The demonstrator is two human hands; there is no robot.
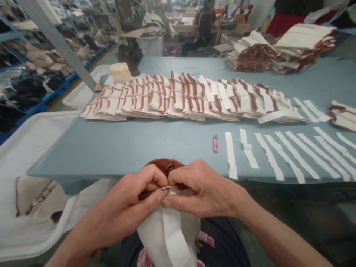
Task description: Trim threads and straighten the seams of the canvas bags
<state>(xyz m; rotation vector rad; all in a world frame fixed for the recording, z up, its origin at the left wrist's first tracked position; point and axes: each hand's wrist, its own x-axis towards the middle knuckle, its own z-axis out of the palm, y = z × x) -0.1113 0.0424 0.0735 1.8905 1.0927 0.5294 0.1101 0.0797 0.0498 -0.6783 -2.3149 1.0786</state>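
Note:
Both hands meet just below the near edge of the blue-grey table (pixel 116 144), over my lap. My left hand (pixel 130 207) and my right hand (pixel 203 191) pinch the top of a white cloth bag (pixel 169 237) with a brown-red gathered rim (pixel 162 165). A white strip runs down the front of the bag. The fingertips press together on the rim, and a small shiny part shows between them. Pink thread snips (pixel 216 143) lie on the table beyond my right hand.
A long overlapping row of white bags with brown trim (pixel 183 98) crosses the table. Several white fabric strips (pixel 289 154) lie to the right. More bag stacks (pixel 278 50) sit at the far right. White bins (pixel 30 148) stand left. A person sits far back.

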